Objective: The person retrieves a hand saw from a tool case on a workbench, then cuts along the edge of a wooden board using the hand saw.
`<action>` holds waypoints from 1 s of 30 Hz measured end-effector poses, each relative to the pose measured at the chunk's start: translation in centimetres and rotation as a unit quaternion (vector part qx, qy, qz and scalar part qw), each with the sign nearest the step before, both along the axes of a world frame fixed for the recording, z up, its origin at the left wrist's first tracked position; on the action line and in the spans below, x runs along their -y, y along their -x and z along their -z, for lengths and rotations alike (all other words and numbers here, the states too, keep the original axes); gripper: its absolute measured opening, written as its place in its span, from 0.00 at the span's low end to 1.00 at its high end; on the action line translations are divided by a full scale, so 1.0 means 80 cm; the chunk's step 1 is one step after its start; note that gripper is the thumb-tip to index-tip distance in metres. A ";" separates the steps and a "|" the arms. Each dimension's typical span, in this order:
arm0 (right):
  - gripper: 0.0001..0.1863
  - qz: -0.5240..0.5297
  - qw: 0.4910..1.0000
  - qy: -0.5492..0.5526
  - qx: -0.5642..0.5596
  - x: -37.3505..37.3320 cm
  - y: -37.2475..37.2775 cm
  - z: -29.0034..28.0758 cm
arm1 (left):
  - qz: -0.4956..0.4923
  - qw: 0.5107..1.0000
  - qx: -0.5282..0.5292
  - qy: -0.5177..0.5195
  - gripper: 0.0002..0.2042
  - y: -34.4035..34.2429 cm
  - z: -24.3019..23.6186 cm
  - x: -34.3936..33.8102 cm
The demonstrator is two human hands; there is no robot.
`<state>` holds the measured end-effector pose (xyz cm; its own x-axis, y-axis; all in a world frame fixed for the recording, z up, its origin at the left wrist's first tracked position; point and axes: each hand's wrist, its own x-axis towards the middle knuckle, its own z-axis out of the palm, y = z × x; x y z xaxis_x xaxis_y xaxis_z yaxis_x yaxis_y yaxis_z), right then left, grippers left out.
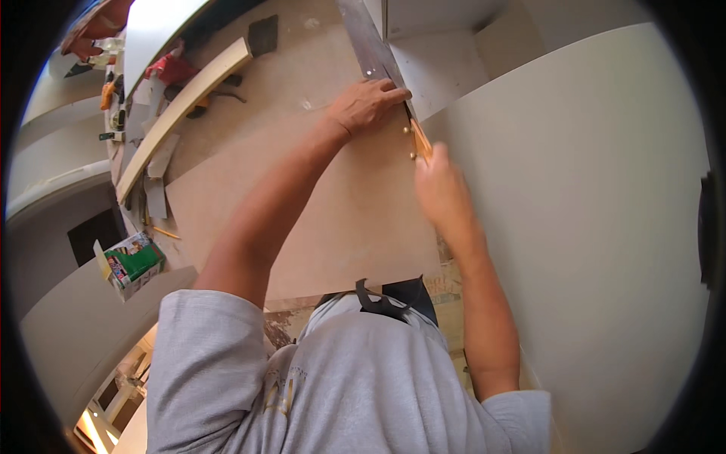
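Observation:
My left hand [368, 106] lies over the right edge of a pale brown sheet [318, 204], palm down with its fingers stretched out. It presses at the near end of a long dark grey strip [363, 41]. My right hand [445, 189], somewhat blurred, is closed around an orange wooden-handled tool [420, 141] with two brass-coloured knobs on its side. The tool's front end meets the sheet's edge just beyond the left hand's fingertips. Its working part is too thin and shaded to make out.
A curved pale wooden strip [185, 113] lies at the left, beside a red item [172, 69] and scattered offcuts. A green and white box [134, 262] stands at the lower left, near a yellow pencil [165, 232]. A large pale panel [597, 204] stands along the right.

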<state>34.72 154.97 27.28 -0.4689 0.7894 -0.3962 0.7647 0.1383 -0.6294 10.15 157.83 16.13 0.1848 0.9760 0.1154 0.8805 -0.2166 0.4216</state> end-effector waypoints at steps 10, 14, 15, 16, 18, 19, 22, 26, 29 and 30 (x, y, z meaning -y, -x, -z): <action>0.19 0.046 0.962 0.204 0.177 0.097 -0.105 -0.135 | 0.010 1.000 0.006 0.010 0.17 0.000 0.003 0.001; 0.17 0.027 0.989 0.110 0.096 0.070 -0.077 -0.102 | 0.003 1.000 0.004 0.010 0.15 0.000 0.005 0.000; 0.16 0.019 0.987 0.105 0.123 0.048 -0.051 -0.069 | 0.004 1.000 0.004 0.013 0.15 0.000 0.004 0.001; 0.16 0.011 0.996 0.067 0.059 0.024 -0.027 -0.040 | 0.006 1.000 0.003 0.015 0.15 0.000 0.003 0.002; 0.17 0.010 0.999 0.050 0.011 -0.001 0.007 -0.002 | 0.007 1.000 -0.010 0.006 0.15 0.000 -0.001 0.002; 0.17 0.014 0.998 0.038 0.047 -0.011 0.015 0.012 | 0.000 1.000 -0.002 0.005 0.16 -0.001 -0.002 0.002; 0.19 0.027 0.996 0.053 0.071 0.006 -0.005 -0.008 | 0.003 1.000 0.011 0.015 0.17 -0.003 -0.004 0.002; 0.19 0.038 0.983 0.134 0.120 0.061 -0.077 -0.106 | 0.013 1.000 0.002 0.024 0.17 0.000 0.000 -0.002; 0.19 0.051 0.975 0.167 0.135 0.081 -0.093 -0.145 | 0.015 1.000 0.018 -0.005 0.16 0.001 0.003 0.001; 0.18 0.062 0.966 0.191 0.163 0.077 -0.085 -0.142 | 0.013 1.000 0.022 -0.006 0.16 0.001 0.003 0.002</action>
<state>41.55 148.79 38.65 -0.1814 0.5993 -0.7797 0.9264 -0.1618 -0.3399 10.03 157.70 15.91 0.2055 0.9693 0.1350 0.8554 -0.2449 0.4564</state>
